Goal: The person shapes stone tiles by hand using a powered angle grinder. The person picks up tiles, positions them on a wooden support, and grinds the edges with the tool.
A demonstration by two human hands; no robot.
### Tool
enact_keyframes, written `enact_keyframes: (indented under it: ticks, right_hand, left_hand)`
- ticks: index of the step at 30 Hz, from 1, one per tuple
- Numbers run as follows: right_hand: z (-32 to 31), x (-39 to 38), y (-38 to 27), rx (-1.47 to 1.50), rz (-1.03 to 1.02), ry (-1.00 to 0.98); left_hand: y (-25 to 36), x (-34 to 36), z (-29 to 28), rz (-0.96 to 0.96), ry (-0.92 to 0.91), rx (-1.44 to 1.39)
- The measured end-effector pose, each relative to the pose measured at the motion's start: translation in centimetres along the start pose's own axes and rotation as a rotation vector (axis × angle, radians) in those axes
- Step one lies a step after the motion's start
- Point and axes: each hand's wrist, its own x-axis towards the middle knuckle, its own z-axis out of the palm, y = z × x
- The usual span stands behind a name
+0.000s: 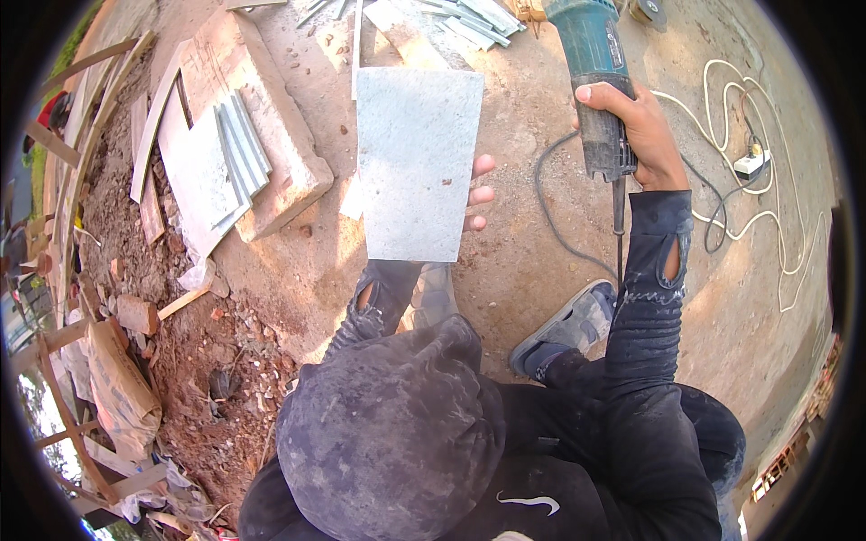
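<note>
A pale grey tile piece [419, 162], wider at its far end, lies on my left hand [481, 195], which holds it up from below. Three fingertips show past its right edge; the tile hides the rest of that hand. To the right, my right hand [651, 135] is wrapped round the black rear body of a teal angle grinder [588, 41]. The grinder points away from me and its front end is cut off by the picture's top edge. A dark power cord [619, 216] hangs from its near end.
At left, a large stone block [293, 167] bears thin tile strips [236, 153]. More cut strips [474, 18] lie at the far edge. A white extension cord [778, 212] coils by a socket block [749, 164] at right. Rubble [225, 361] and wooden rails [90, 135] line the left. My sandalled foot [568, 325] rests on the ground.
</note>
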Motion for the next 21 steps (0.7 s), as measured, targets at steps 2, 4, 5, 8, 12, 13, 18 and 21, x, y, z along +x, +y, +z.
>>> enact_keyframes:
  ticks: [2,4,5,8,12,13,18,21]
  right_hand:
    - [0.0,-0.1,-0.1,-0.003,0.003,-0.004]
    - [-0.1,-0.1,-0.1,-0.004,0.003,-0.013]
    - [-0.1,0.0,-0.1,-0.002,0.000,-0.019]
    - [0.2,-0.3,-0.3,0.007,0.001,-0.010]
    - [0.0,-0.4,-0.1,0.014,-0.001,0.008]
    - [-0.1,-0.4,0.0,0.013,0.001,0.005]
    - [-0.3,-0.1,0.2,-0.005,0.024,-0.038]
    - [-0.5,-0.2,0.1,-0.072,0.001,-0.050]
  left_hand:
    - [-0.2,0.1,0.7,0.017,0.027,0.039]
    - [-0.2,0.2,-0.7,0.067,0.008,0.007]
    - [0.0,0.4,-1.4,0.094,-0.002,-0.007]
    - [1.7,0.5,-2.3,0.045,0.021,0.060]
    - [2.4,0.1,0.3,0.137,0.390,0.569]
    - [2.2,0.3,0.5,0.177,0.408,0.618]
    - [2.6,0.7,0.2,0.257,0.520,0.810]
    - [2.8,1.0,-0.4,0.252,0.543,0.795]
